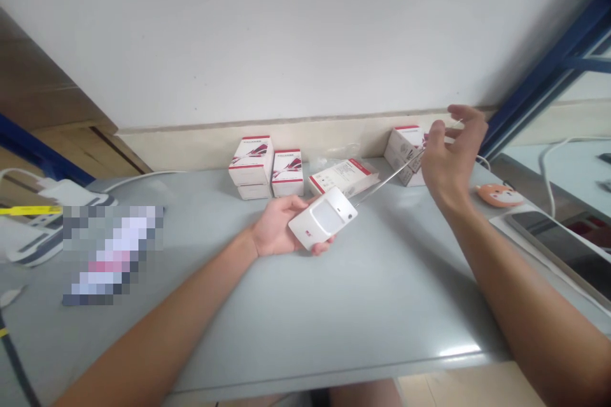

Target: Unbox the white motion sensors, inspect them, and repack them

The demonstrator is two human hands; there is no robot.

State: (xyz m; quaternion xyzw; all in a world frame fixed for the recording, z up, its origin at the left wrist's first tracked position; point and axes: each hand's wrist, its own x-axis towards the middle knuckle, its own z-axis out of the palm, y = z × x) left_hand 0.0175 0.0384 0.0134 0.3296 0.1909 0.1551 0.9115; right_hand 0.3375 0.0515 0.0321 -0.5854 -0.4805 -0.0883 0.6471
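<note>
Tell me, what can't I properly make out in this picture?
All in the head view:
- The near end of the metal rod: hidden by the right hand's fingers.
- The print on the white device: too small and blurred.
- Part of the right-hand boxes: behind that same hand.
- The flat item at left: covered by pixelation.
- The far side of the dark slab: cut off by the right edge.

Pixelated object, dark-screened device cut off

Two hands, one device, one rod, at least five boxes
</note>
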